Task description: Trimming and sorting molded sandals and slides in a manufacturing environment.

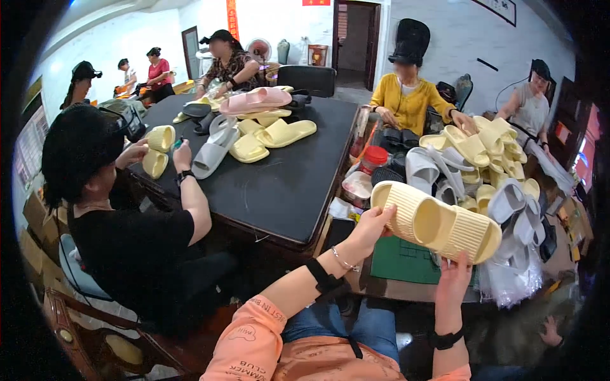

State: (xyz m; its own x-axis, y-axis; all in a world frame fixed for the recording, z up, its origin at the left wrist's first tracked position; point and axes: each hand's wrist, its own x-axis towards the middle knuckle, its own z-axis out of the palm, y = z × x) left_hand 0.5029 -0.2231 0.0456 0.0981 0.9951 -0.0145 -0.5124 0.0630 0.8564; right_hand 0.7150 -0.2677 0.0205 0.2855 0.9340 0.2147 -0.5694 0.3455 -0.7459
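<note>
Item: pale yellow ribbed slipper (438,222), held in the air above the green mat (400,261), in front of the person's chest.
Left hand (370,227): clamped on the heel end, fingers over the rim.
Right hand (454,279): supports the toe end from below, fingertips touching the sole edge.
Hands: apart, one at each end of the slipper.
Weight: judged light; a one-piece foam moulding.
Stiffness: judged soft and springy; it likely bends if squeezed hard.
Surface: ribbed strap gives grip; slipping is unlikely.
Fragility: low; a drop should do no harm.
Hold points: sole edges or strap.
Surroundings: pile of yellow and grey slippers (489,165) just beyond; black worktop (286,184) to the left.
</note>
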